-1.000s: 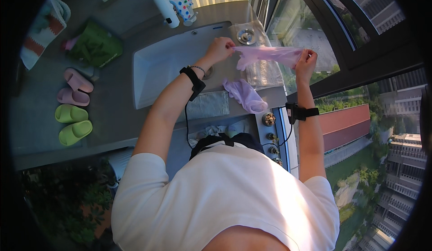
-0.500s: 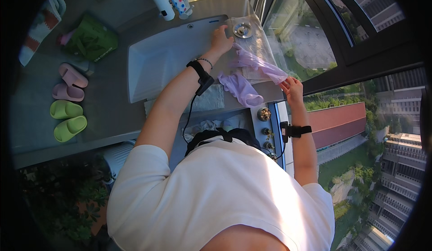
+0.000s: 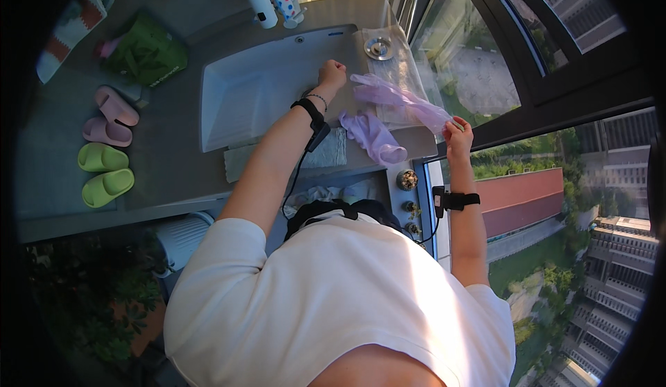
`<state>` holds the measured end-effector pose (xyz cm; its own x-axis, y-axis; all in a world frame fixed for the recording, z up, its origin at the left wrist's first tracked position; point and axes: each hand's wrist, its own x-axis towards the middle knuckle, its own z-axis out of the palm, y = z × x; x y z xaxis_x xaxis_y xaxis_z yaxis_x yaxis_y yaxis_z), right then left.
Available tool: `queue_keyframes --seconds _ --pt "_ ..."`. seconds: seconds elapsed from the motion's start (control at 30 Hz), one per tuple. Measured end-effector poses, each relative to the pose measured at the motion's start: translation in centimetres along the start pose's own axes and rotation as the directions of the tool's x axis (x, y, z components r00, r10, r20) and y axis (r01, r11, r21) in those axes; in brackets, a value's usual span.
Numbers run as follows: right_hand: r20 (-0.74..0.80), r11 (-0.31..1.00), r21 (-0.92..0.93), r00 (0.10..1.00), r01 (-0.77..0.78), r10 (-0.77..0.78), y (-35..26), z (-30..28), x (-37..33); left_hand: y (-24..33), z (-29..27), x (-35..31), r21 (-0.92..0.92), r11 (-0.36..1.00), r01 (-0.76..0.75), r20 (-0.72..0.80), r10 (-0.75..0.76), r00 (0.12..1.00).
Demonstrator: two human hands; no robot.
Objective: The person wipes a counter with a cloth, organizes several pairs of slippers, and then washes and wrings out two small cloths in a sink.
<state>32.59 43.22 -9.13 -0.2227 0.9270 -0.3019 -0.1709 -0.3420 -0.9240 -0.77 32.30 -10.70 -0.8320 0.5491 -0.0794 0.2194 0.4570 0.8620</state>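
My right hand (image 3: 458,139) pinches the cuff of a lavender rubber glove (image 3: 401,100), which stretches out to the left over the counter's right end with its fingers toward the sink. Over the right side of the white sink (image 3: 239,102), my left hand (image 3: 332,74) is closed in a loose fist, apart from the glove's fingertips; nothing shows in it. A second lavender rubber glove (image 3: 374,137) lies crumpled at the counter's front right edge. Behind the held glove, a round metal sink strainer (image 3: 378,48) rests on a pale cloth (image 3: 397,61).
A grey cloth (image 3: 326,150) drapes over the sink's front edge. Left of the sink are green slippers (image 3: 108,187), pink slippers (image 3: 113,113) and a green bag (image 3: 154,54). A white cylindrical dispenser (image 3: 259,2) stands behind. Window frames and glass border the right; small potted plants (image 3: 407,179) sit below.
My left hand has drawn back toward me and slightly left, away from the glove's fingers, and its fingers have curled in. My right hand keeps the cuff, shifted slightly right.
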Motion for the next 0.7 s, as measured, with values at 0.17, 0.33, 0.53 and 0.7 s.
queue_keyframes --seconds 0.17,0.33,0.53,0.7 --pt "0.04 0.999 -0.016 0.999 -0.036 0.037 0.7 0.2 -0.2 4.1 -0.4 -4.3 0.134 0.801 -0.584 -0.158 0.599 0.785" --pt "0.008 1.0 -0.001 1.0 -0.023 0.023 0.4 0.7 -0.1 8.6 2.1 -11.1 0.41 0.593 -0.693 0.513 0.479 0.713" --pt "0.03 0.999 0.034 1.0 -0.002 0.001 -0.7 0.7 0.3 6.7 4.2 -9.3 0.427 0.572 -0.7 0.478 0.515 0.712" --pt "-0.011 0.999 0.035 0.999 0.033 -0.032 -0.9 -0.8 1.0 6.6 -2.4 -4.4 0.17 0.781 -0.601 0.66 0.363 0.658"
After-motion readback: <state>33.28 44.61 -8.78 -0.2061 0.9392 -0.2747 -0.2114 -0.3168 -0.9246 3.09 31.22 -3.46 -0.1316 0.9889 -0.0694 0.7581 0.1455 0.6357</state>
